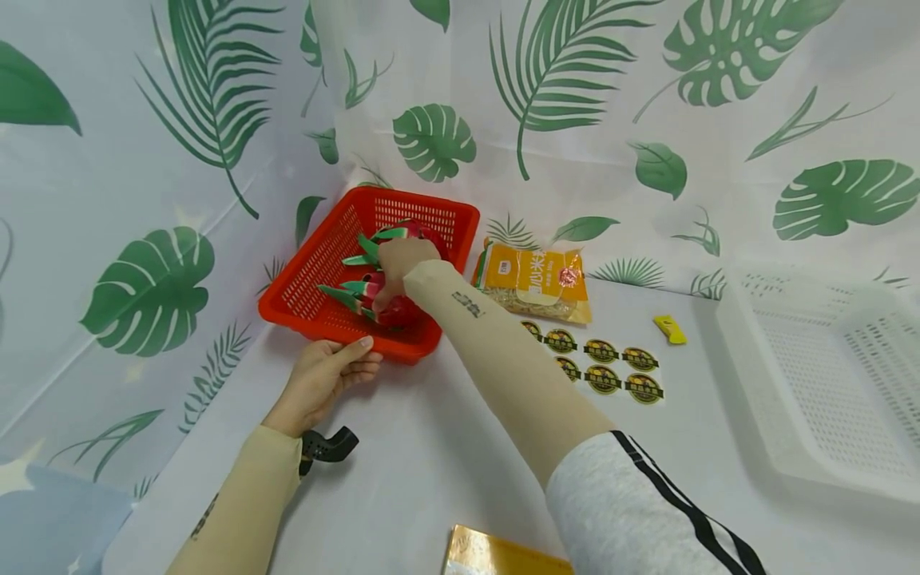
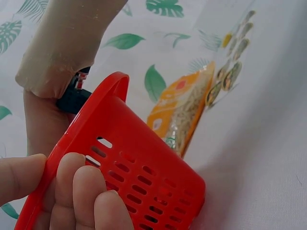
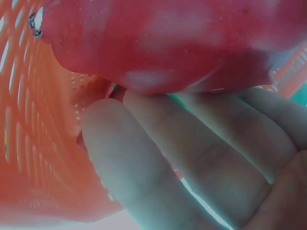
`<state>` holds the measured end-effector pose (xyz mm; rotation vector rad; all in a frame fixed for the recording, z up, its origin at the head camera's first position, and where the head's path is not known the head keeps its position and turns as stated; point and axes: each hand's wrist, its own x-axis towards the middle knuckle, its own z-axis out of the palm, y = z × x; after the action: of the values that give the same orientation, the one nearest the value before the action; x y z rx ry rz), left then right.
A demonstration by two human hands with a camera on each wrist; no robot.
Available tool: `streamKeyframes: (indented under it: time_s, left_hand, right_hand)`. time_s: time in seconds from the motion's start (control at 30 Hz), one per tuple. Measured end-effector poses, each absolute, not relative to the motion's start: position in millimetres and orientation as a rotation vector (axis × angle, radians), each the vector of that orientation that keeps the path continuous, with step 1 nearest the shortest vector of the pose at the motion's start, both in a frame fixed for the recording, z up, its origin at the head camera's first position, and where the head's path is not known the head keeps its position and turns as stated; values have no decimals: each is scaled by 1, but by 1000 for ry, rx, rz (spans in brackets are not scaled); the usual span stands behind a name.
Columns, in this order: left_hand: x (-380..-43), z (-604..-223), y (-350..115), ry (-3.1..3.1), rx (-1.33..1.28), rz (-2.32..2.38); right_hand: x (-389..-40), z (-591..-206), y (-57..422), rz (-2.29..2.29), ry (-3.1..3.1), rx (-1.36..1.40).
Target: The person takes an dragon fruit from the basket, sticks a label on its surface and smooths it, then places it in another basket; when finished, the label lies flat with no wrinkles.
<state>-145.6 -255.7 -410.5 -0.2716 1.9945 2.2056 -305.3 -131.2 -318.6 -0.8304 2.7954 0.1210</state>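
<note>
A red plastic basket holds dragon fruits with green-tipped scales. My right hand reaches into it and grips the front dragon fruit, its fingers lying along the red skin in the right wrist view. Another dragon fruit lies behind, partly hidden by the hand. At the basket's near side, my left hand pinches the rim between thumb and fingers. The left wrist view shows this rim close up, with fingertips against the slotted wall.
An orange food packet lies right of the basket. Several round black-and-gold stickers and a small yellow sachet are on the white table. A white perforated basket stands at the right, a gold flat item at the near edge.
</note>
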Motion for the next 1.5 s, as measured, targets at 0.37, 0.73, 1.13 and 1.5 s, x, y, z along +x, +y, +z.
streamKeyframes:
  time_s: [0.37,0.73,1.13,1.5]
  left_hand:
    - [-145,-406,-249,1996,-256,2208]
    - [-142,-406,-244,1980,-257,2231]
    - [-136,-408,-244,2004,-299,2208]
    - [-134,-402,-246,1989,-304,2219]
  right_hand:
    - [-302,-307,-118,141,2892,-931]
    - [-291,-294,-101,88,2940,-998]
    - [-270,-270,-80,39,2963,-1048]
    - [-245,-257,-43,33,2997,-1080]
